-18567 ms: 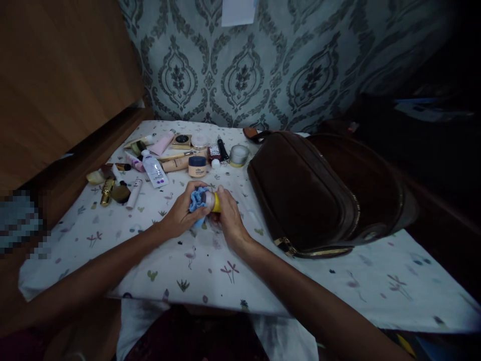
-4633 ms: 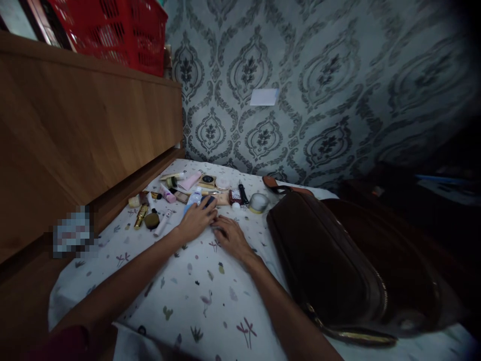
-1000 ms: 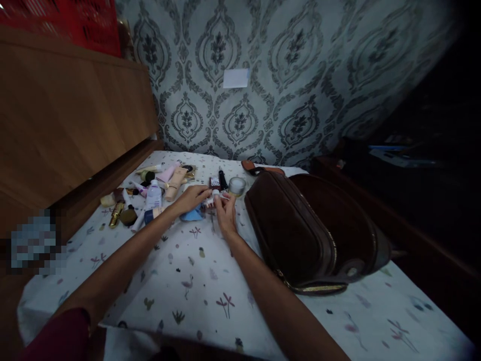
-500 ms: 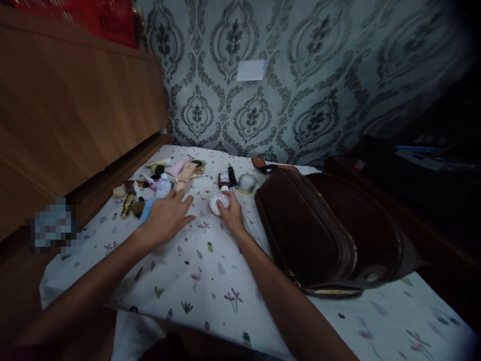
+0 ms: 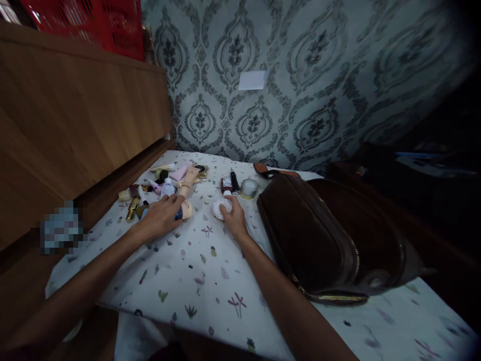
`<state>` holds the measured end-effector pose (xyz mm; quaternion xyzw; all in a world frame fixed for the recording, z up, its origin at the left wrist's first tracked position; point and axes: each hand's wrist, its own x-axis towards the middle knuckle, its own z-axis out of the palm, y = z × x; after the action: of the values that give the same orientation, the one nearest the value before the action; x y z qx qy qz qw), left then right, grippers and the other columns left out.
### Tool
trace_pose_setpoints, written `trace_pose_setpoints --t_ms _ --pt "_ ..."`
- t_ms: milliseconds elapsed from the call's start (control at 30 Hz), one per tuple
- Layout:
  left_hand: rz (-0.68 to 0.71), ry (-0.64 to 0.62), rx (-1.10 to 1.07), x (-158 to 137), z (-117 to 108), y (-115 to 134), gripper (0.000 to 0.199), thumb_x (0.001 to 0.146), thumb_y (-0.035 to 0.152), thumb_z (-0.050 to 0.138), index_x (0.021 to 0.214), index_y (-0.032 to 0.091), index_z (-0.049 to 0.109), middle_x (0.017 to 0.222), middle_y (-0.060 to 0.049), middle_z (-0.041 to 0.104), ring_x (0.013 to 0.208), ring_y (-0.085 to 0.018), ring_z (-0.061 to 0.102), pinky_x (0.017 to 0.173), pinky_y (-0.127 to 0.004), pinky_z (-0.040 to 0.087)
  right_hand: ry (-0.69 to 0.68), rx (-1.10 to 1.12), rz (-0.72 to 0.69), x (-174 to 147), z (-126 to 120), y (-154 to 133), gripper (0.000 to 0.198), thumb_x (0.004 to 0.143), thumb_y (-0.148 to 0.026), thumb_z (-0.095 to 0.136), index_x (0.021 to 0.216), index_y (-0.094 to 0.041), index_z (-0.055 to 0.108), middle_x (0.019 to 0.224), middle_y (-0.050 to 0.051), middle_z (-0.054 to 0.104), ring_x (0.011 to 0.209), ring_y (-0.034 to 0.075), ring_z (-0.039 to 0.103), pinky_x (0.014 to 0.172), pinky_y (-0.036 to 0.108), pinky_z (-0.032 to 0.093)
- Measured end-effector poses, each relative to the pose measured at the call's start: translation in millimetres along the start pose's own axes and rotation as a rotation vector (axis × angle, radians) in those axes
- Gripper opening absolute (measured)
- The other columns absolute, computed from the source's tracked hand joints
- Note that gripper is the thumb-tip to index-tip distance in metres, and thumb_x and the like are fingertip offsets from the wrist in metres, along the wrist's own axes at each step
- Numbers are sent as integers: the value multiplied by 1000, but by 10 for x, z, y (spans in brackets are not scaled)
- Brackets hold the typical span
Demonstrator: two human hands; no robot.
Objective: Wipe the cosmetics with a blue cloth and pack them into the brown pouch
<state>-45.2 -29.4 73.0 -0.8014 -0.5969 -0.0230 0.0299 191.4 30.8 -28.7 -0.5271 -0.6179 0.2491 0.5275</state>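
My left hand (image 5: 160,218) is closed over a peach-and-blue tube (image 5: 185,210), whose peach end sticks out past the fingers; the hand hides its middle. Between the thumb and fingers of my right hand (image 5: 235,218) is a round white lidded container (image 5: 221,208), low over the cloth. Just beyond my left hand are a clear bottle (image 5: 167,188), a long peach tube (image 5: 189,180) and a gold lipstick tube (image 5: 133,208). A small dark red bottle (image 5: 226,185) with a white cap, a black tube (image 5: 234,180) and a clear round jar (image 5: 249,188) stand or lie beyond my right hand.
A large dark brown bag (image 5: 304,230) lies on the patterned white cloth (image 5: 203,260) at the right. Wooden furniture (image 5: 82,110) borders the left, with a red plastic basket (image 5: 86,30) on top. A patterned wall (image 5: 255,120) closes the back.
My left hand has closed, and the peach-and-blue tube now shows under its fingers. My right hand still holds the round white container. The whole view has shifted slightly.
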Motion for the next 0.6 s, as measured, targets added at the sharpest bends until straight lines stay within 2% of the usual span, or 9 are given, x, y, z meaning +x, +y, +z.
trace_pose_setpoints --t_ms 133,200,300,433,500,600 --pt "46 -32 15 182 -178 -43 36 81 38 65 114 26 61 112 -9 63 106 -32 58 77 -35 46 -10 -28 -5 7 -6 -13 41 77 -38 55 112 -17 59 93 6 65 77 22 56 78 36 47" --pt "75 -27 -3 266 -236 -88 33 82 34 63 113 26 63 114 -7 63 110 -30 58 80 -34 45 -15 -34 -2 9 -7 -18 41 78 -37 54 113 -17 59 92 6 65 77 23 56 79 38 48" --pt "94 -64 -8 331 -247 -117 37 81 34 63 117 25 62 118 -7 63 114 -29 57 82 -33 45 -19 -28 -2 8 -9 -23 40 78 -36 55 113 -17 59 93 7 66 80 24 58 81 39 48" --pt "125 -204 1 293 -148 -82 51 78 39 69 126 25 56 122 -8 61 112 -30 57 81 -34 46 -21 -19 -3 3 1 -33 40 76 -36 59 112 -18 59 102 9 67 92 26 61 88 41 48" --pt "111 -164 40 250 -91 -58 51 83 38 65 131 26 52 125 -10 59 114 -31 55 82 -36 47 -35 -18 -13 2 8 -40 44 74 -36 63 114 -18 59 110 11 66 100 28 61 93 44 47" --pt "55 6 107 191 -56 -34 48 87 35 61 133 25 49 130 -13 54 118 -34 50 80 -38 48 -101 -12 -55 2 -3 -45 60 67 -38 72 122 -18 56 124 13 62 114 30 57 102 48 43"
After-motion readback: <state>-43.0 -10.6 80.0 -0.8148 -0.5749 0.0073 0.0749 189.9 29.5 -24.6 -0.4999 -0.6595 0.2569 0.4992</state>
